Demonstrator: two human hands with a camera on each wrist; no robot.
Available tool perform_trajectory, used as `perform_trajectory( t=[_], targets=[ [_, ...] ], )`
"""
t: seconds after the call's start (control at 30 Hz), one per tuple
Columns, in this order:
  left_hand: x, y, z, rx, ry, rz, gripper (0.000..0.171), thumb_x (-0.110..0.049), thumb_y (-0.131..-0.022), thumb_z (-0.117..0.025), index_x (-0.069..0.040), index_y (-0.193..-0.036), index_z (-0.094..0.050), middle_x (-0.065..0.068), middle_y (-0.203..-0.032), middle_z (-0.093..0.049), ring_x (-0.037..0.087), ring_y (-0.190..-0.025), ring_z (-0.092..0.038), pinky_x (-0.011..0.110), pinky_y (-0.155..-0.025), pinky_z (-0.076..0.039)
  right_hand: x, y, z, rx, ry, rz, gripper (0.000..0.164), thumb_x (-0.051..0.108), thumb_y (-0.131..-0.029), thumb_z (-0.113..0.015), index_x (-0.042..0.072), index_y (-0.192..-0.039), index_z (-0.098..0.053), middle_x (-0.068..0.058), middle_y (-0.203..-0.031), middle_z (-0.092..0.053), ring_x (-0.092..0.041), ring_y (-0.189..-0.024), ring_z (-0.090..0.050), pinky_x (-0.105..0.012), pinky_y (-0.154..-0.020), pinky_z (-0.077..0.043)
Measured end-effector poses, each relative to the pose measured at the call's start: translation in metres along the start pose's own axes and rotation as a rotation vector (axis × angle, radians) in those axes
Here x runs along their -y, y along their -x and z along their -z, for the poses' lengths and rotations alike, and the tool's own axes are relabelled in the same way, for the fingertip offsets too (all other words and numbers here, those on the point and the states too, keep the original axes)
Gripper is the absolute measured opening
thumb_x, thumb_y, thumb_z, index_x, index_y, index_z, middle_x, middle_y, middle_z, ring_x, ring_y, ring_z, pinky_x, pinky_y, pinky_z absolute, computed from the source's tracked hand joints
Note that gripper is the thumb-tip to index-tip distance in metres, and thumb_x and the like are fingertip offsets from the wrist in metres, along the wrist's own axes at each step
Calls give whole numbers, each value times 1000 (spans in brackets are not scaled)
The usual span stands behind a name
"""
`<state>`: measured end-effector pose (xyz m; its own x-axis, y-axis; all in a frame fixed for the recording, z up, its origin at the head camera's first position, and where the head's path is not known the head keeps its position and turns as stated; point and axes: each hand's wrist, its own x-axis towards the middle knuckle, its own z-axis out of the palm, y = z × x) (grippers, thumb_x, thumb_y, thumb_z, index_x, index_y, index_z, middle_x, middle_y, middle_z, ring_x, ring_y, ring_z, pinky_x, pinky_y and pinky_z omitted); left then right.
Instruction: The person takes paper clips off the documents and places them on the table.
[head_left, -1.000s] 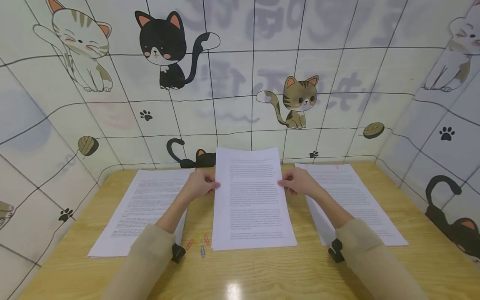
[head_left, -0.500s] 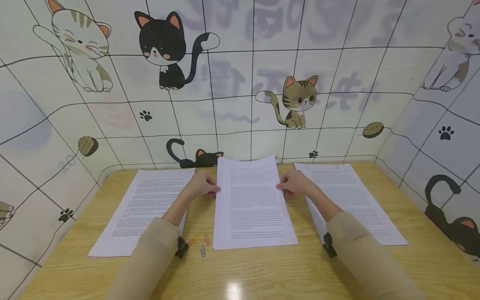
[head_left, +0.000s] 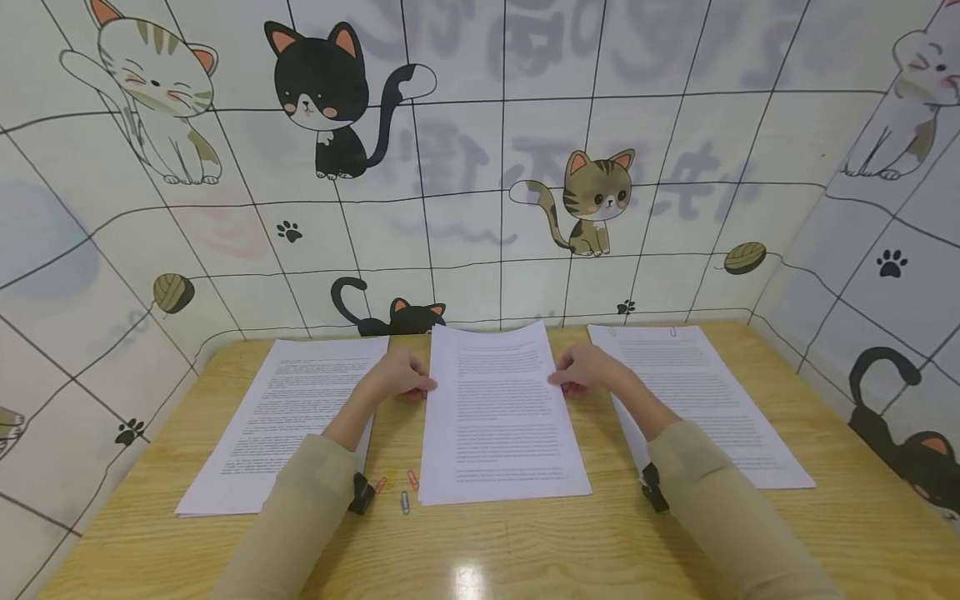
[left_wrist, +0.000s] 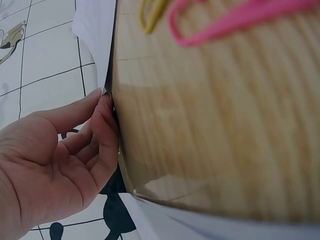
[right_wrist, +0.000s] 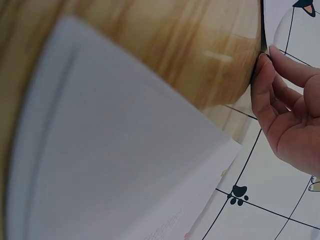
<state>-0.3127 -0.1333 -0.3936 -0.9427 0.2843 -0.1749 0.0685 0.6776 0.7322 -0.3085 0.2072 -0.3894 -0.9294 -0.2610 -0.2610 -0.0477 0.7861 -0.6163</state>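
A sheaf of printed paper (head_left: 506, 417) stands in the middle of the table, its far end tilted up and slightly bowed, its near edge down on the wood. My left hand (head_left: 405, 373) pinches its left edge between thumb and fingers; the left wrist view shows this grip on the paper (left_wrist: 95, 35) closely. On the opposite edge my right hand (head_left: 585, 368) pinches the same sheaf, and the right wrist view shows thumb and forefinger meeting at the paper (right_wrist: 275, 17). How many sheets are held cannot be told.
Another printed stack (head_left: 292, 417) lies to the left, partly under the left forearm. A right stack (head_left: 720, 417) has a red paper clip (head_left: 672, 332) and a pale one at its far edge. Several loose clips, including a blue paper clip (head_left: 405, 502), lie left of the middle sheaf.
The far end of the middle sheaf has come down, and both hands have sunk a little with it. Both keep their pinch on its edges.
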Motion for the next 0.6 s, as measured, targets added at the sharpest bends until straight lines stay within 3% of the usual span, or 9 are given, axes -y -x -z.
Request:
perform_trajectory(
  t=[0.2, 0.6],
  targets=[
    [-3, 4, 1, 51, -2, 27, 13, -6, -90, -74, 4, -81, -72, 3, -65, -67, 9, -57, -59, 22, -60, -51, -2, 3, -1, -4, -8, -2, 18, 16, -95, -71, -1, -87, -69, -5, -73, -69, -12, -63, -66, -27, -63, -57],
    [-2, 8, 2, 24, 20, 95, 11, -4, -88, -75, 5, -88, -72, 7, -69, -69, 10, -59, -62, 24, -63, -55, -3, 5, -3, -19, 7, -19, 26, 22, -94, -74, 0, -82, -68, -5, -70, -70, -13, -62, -67, -28, -63, -58]
  ],
)
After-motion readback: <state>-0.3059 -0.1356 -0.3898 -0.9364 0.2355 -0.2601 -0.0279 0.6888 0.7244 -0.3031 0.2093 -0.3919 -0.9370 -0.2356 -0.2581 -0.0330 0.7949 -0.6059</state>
